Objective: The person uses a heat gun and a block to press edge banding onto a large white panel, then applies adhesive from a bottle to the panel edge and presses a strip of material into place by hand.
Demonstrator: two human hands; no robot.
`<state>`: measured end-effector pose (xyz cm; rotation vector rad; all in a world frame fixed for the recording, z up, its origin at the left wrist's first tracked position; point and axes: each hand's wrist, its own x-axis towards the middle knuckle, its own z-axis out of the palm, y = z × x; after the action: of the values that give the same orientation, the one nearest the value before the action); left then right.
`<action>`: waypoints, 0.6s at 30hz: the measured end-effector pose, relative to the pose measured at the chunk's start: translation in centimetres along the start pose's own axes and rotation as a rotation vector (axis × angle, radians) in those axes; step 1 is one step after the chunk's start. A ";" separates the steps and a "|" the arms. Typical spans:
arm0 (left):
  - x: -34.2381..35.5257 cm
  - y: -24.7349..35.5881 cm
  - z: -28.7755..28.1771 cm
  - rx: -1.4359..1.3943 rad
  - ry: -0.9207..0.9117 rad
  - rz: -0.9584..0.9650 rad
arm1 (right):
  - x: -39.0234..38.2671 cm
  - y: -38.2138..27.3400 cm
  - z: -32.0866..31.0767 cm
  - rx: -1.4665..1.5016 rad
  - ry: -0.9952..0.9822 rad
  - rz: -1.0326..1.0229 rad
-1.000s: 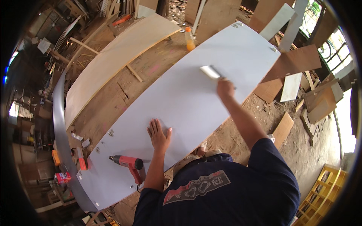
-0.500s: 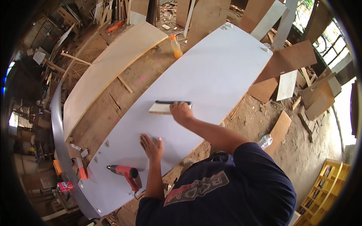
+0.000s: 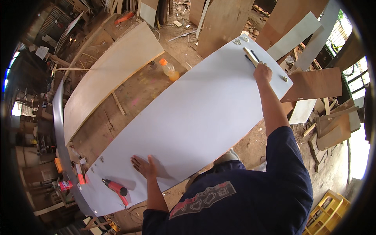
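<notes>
A large pale grey-white panel (image 3: 192,117) lies flat before me. Out at its far right end my right hand (image 3: 263,73) is closed around a flat, pale block with a black edge (image 3: 251,56). The block is tilted at the panel's surface; its exact kind is unclear. Lower on the panel, my left hand (image 3: 145,166) rests palm down, fingers stretched out, holding nothing. A red and black heat gun (image 3: 116,190) lies left of that hand, close to the panel's near-left end. Small bits of hardware (image 3: 237,41) sit at the panel's far corner.
Beyond the panel, an orange-capped bottle (image 3: 169,70) stands on the workbench (image 3: 125,92), beside a long plywood board (image 3: 113,62). Brown boards (image 3: 313,84) lean off the far right end. A yellow shelf-like frame (image 3: 327,211) is at the lower right.
My right hand has carried the block from the panel's middle to its far right end and turned it. My left hand stays flat, slightly lower left in view; the view has shifted a little.
</notes>
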<state>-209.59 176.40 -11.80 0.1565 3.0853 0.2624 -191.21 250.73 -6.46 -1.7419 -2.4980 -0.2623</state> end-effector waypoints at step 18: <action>0.7 -0.6 1.4 0.130 -0.009 0.013 | -5.0 -6.7 1.1 0.017 -0.024 -0.335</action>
<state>-210.23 176.15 -13.34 0.1812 3.0935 0.0608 -195.69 244.04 -9.04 -1.3189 -2.7914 -0.2412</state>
